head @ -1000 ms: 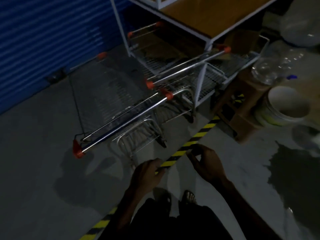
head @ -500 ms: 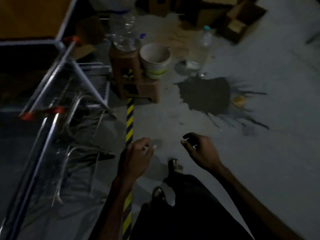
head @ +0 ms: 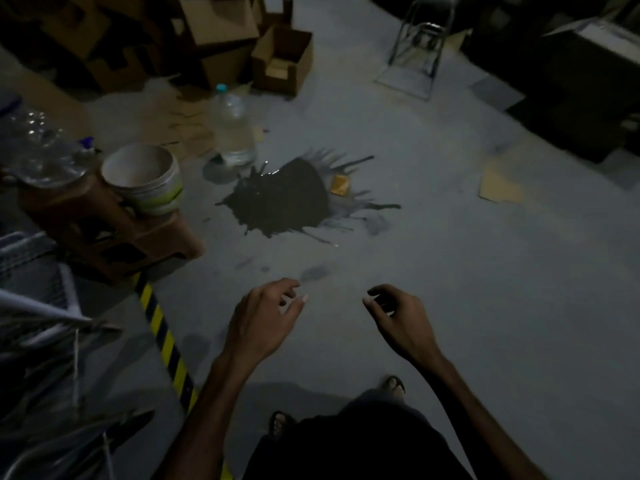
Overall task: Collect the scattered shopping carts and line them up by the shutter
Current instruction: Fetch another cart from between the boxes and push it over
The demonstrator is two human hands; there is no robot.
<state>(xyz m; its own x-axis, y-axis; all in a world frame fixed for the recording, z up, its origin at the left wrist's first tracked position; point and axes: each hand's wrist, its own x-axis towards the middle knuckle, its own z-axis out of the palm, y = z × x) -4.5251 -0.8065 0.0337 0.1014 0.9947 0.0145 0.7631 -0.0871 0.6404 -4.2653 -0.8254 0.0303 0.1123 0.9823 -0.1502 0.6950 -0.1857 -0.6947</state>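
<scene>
Hands hang loosely curled and empty, left (head: 258, 320) and right (head: 403, 318), above grey floor (head: 485, 271); carts (head: 38, 341) at left edge.

The shopping carts (head: 45, 344) show only in part at the left edge of the view: pale wire mesh and thin metal bars, blurred and dim, running from the middle of that edge down to the bottom corner. They seem to be nested or pressed close together, though the blur makes it hard to tell how many there are. They stand on the grey floor on the left side of a yellow-and-black striped line, with their nearest bars just beside it.
</scene>
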